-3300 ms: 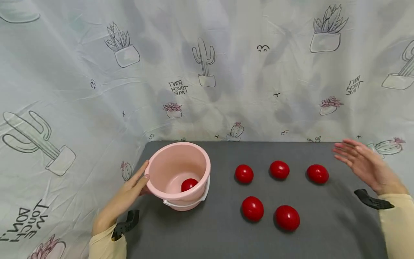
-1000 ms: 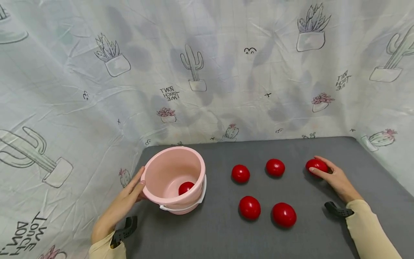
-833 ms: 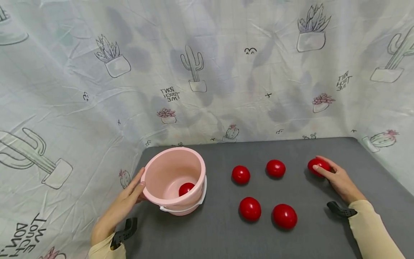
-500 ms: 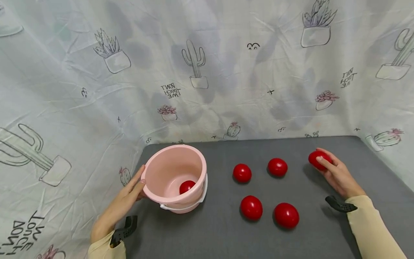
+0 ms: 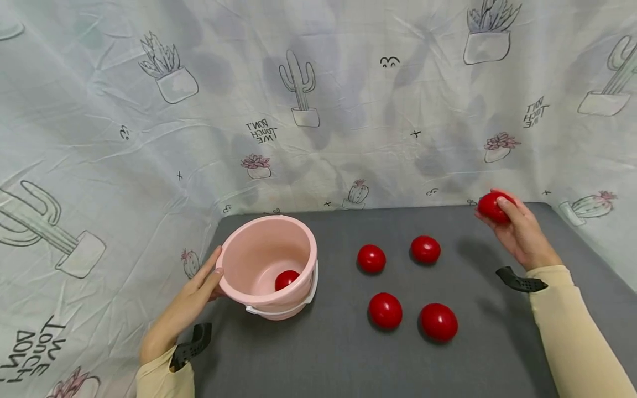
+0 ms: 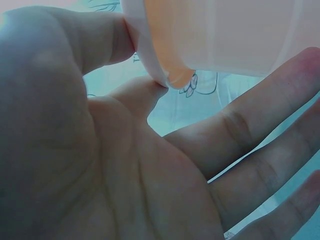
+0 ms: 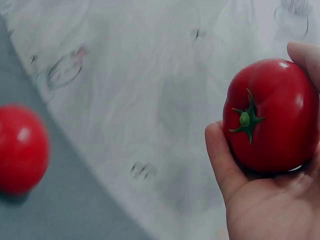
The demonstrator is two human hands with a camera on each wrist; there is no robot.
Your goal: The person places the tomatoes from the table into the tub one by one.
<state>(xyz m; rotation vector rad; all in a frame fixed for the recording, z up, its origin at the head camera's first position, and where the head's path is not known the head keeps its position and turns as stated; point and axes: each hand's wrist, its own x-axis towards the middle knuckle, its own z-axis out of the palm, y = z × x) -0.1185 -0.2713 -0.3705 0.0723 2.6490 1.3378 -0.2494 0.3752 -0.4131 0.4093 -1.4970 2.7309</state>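
Tomato (image 5: 491, 207), resting on the grey table (image 5: 328, 354) a second ago, is now lifted clear in the right hand (image 5: 517, 235), fingers curled round it, while the left hand (image 5: 191, 298) keeps straight fingers against the pink bucket (image 5: 269, 265), whose far side hides behind its wall.
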